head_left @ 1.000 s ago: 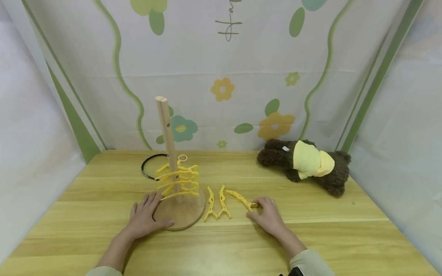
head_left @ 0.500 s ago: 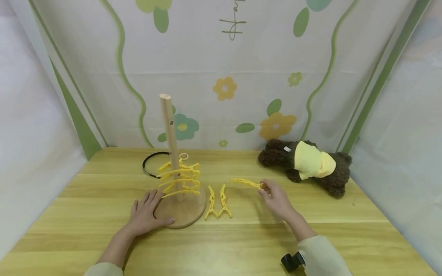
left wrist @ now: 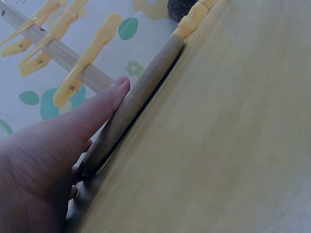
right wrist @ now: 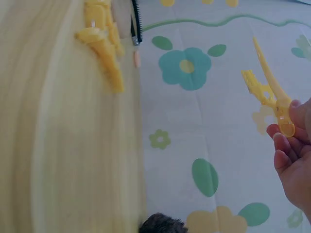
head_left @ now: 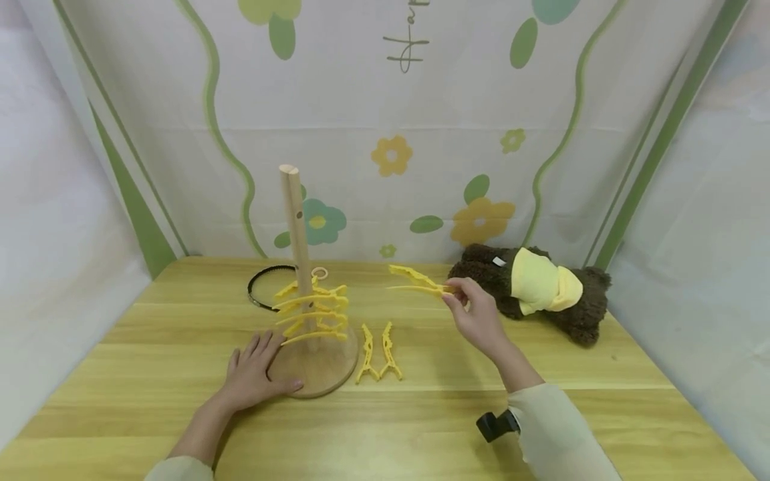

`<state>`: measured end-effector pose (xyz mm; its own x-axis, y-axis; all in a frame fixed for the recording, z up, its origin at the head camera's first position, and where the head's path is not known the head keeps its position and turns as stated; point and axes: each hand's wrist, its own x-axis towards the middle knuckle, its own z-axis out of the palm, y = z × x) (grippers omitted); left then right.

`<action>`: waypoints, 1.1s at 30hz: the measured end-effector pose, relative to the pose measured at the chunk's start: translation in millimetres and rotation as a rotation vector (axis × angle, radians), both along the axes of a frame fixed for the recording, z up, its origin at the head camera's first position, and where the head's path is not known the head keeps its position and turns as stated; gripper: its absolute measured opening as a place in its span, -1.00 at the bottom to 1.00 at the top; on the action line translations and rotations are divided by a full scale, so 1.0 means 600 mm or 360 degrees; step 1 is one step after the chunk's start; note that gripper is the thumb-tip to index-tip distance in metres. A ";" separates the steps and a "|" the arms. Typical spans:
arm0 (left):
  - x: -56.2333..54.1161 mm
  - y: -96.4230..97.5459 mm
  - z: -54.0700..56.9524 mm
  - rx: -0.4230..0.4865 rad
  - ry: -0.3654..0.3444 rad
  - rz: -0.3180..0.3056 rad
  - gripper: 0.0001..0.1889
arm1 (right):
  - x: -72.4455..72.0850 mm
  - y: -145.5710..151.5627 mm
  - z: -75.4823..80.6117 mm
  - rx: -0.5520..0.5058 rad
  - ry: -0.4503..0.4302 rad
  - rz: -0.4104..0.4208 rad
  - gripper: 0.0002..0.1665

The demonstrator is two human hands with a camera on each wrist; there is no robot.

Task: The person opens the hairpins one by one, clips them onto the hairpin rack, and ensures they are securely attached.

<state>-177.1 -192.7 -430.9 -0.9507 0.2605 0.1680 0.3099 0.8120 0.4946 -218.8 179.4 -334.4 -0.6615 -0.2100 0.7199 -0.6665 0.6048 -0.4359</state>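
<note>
My right hand (head_left: 478,317) pinches the tail of a yellow alligator hair clip (head_left: 418,280) above the table, and the clip's two arms stand apart, pointing left. In the right wrist view the raised hair clip (right wrist: 272,92) shows between thumb and fingers. Spread along the left edge of a wooden stand's round base (head_left: 313,374), my left hand (head_left: 249,377) rests with its thumb on top of the base, as the left wrist view shows. Several yellow hair clips (head_left: 315,317) are clipped across the stand's upright post (head_left: 295,220). Two more hair clips (head_left: 377,354) lie right of the base.
Behind the post lie a black headband (head_left: 255,294) and a small light ring (head_left: 320,273). A brown plush toy (head_left: 541,284) in a yellow top lies at the back right, near my right hand. A patterned curtain (head_left: 361,87) stands behind the table (head_left: 571,374).
My right hand has lifted the third loose hair clip off the table and raised it toward the back, and its arms have spread apart. The left hand stays on the base.
</note>
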 end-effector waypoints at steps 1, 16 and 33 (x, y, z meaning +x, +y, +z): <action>0.000 0.001 0.001 0.0003 0.0000 -0.0003 -0.02 | -0.002 -0.004 0.006 -0.0010 0.0006 0.0027 -0.79; 0.000 0.002 0.001 0.0015 0.0028 -0.0005 -0.01 | -0.025 -0.091 0.059 -0.0054 -0.0148 0.0269 -0.89; -0.001 0.002 -0.003 -0.0015 0.0026 0.0001 -0.02 | -0.030 -0.191 0.078 -0.0059 -0.0378 0.0553 -0.90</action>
<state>-177.8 -191.8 -432.6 -0.9481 0.2615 0.1810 0.3173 0.8167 0.4820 -236.7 65.0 -287.6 -0.7046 -0.4265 0.5671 -0.7062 0.3428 -0.6195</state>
